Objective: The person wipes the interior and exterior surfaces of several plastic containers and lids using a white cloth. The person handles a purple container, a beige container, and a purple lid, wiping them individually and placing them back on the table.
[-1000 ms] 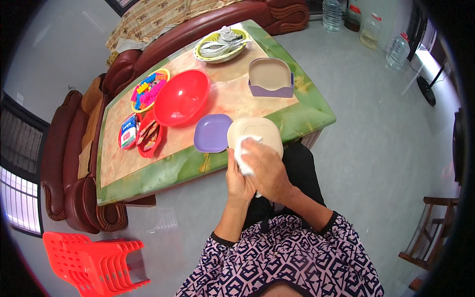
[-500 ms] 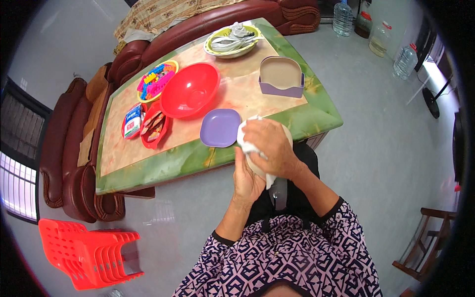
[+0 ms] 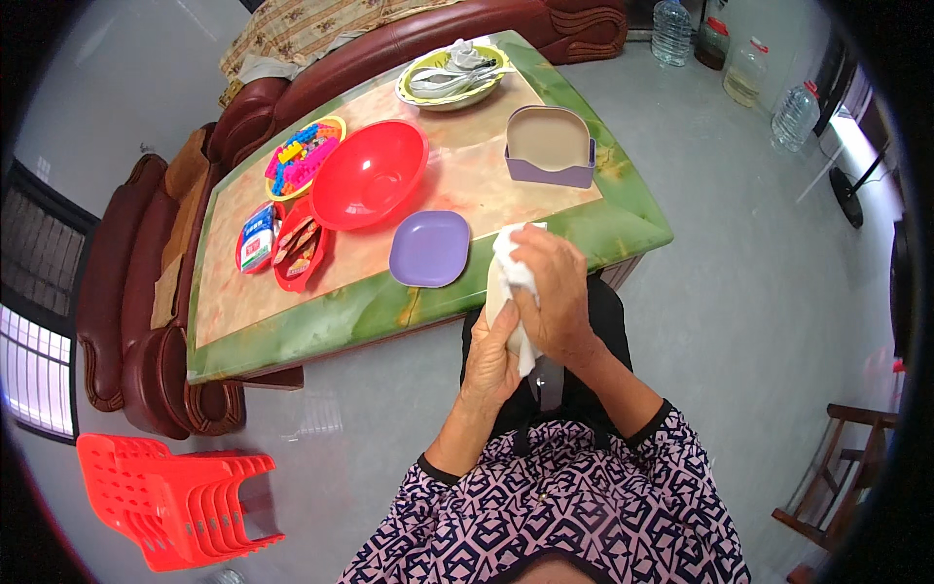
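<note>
My left hand (image 3: pixel 489 362) grips a cream-coloured plate (image 3: pixel 495 290) at its lower edge, thumb on its face, just off the near edge of the table. A white cloth or tissue (image 3: pixel 516 268) is bunched in my right hand (image 3: pixel 558 292) and pressed to the plate, its loose end hanging below. The plate is tilted on edge, and my right hand and the cloth hide part of it. To the left of my hands, a purple square plate (image 3: pixel 429 249) lies on the table. Farther off stands a purple holder (image 3: pixel 550 173) with a cream plate (image 3: pixel 548 131) upright in it.
On the green-edged table (image 3: pixel 370 333) are a red bowl (image 3: pixel 375 180), a basket of toy bricks (image 3: pixel 304 156), red dishes with packets (image 3: pixel 300 251), and a bowl of utensils (image 3: pixel 453 78). Red stacked stools (image 3: pixel 180 496) stand at lower left, large bottles (image 3: pixel 671 34) at upper right.
The cream plate has turned more edge-on and come slightly right. My right hand has moved right and down with the cloth, and my left thumb now lies over the plate.
</note>
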`<action>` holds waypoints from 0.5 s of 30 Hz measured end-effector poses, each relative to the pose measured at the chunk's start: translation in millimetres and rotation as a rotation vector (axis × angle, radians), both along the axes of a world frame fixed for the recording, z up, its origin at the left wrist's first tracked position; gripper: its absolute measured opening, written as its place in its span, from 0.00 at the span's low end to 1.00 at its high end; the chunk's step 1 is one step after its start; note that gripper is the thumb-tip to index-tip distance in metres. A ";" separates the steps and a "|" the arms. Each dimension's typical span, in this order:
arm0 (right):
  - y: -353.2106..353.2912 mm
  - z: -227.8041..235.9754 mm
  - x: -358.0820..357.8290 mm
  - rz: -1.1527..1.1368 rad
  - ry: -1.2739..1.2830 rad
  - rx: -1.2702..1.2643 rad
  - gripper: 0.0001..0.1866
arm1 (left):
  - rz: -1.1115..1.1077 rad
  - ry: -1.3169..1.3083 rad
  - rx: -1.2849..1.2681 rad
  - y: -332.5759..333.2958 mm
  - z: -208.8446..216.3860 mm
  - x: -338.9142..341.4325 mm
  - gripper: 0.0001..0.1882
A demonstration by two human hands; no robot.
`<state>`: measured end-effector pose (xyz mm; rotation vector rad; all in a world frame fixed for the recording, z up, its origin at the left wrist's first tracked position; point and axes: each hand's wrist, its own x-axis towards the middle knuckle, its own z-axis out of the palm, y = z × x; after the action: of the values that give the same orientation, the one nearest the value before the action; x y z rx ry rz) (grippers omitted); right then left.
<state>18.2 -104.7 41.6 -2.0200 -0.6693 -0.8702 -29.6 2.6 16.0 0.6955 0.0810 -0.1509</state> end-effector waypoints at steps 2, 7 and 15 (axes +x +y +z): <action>-0.3 -4.2 9.4 -0.051 0.048 0.096 0.18 | -0.008 -0.017 -0.019 0.7 -0.8 -0.6 0.28; -10.7 -33.2 16.3 -0.065 0.501 0.464 0.14 | 0.022 -0.061 -0.099 1.8 6.1 1.4 0.30; 3.9 -48.4 -38.8 0.003 0.022 0.075 0.20 | 0.079 -0.016 -0.285 7.9 -2.3 16.4 0.29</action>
<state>-20.6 -100.8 -6.9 -1.9588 -0.6184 -0.8575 -13.2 10.6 13.6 0.4081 0.0700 -0.0787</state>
